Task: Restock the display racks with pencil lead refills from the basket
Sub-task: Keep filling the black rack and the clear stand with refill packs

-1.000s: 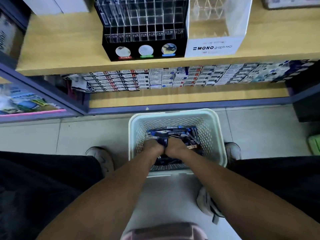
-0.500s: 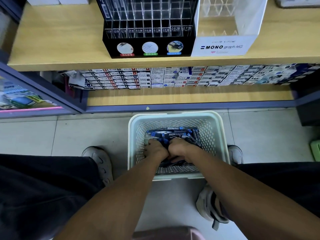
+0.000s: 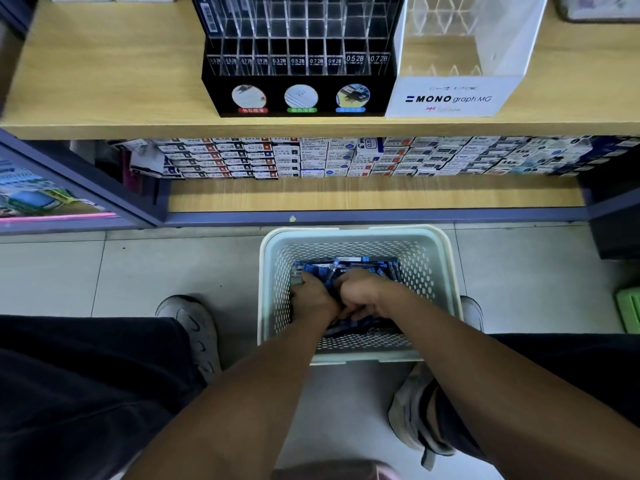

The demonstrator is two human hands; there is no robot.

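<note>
Both hands (image 3: 341, 296) still deep among basketed refills (image 3: 349, 266)

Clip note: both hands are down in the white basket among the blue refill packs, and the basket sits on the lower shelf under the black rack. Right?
Not quite. The head view shows the white basket on the tiled floor, in front of the lower shelf, not on it. Both the left hand and right hand are in the blue refill packs.
</note>
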